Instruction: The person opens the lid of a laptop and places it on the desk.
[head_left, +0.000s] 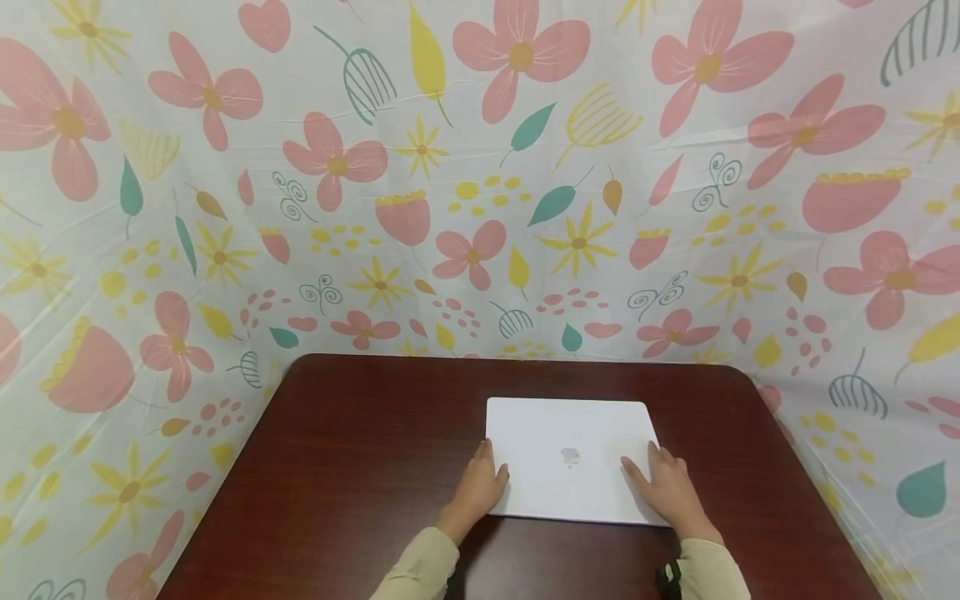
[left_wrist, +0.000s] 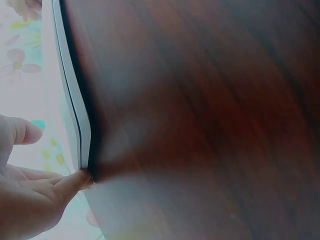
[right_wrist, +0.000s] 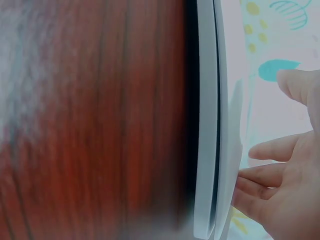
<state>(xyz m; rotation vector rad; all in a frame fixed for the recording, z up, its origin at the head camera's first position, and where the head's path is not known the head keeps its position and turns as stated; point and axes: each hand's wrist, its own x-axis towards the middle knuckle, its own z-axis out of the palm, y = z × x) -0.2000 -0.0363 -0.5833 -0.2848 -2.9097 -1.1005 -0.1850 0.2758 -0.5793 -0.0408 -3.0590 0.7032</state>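
A closed silver laptop [head_left: 570, 492] with a logo on its lid lies flat on the dark wooden table, right of the middle. My left hand [head_left: 478, 482] is at its left side, fingers along the edge and thumb raised over the lid. In the left wrist view, the fingers of that hand [left_wrist: 37, 195] touch the laptop's corner. On the opposite side, my right hand [head_left: 669, 487] has its fingers at the right edge, its thumb spread above the lid. The right wrist view shows the right hand's fingers [right_wrist: 265, 175] fairly straight against the laptop's side [right_wrist: 206, 125].
The brown table [head_left: 360, 467] has rounded far corners. A white cloth with pink, yellow and teal flowers [head_left: 472, 250] hangs behind it and along both sides. The laptop's front edge lies between the two forearms.
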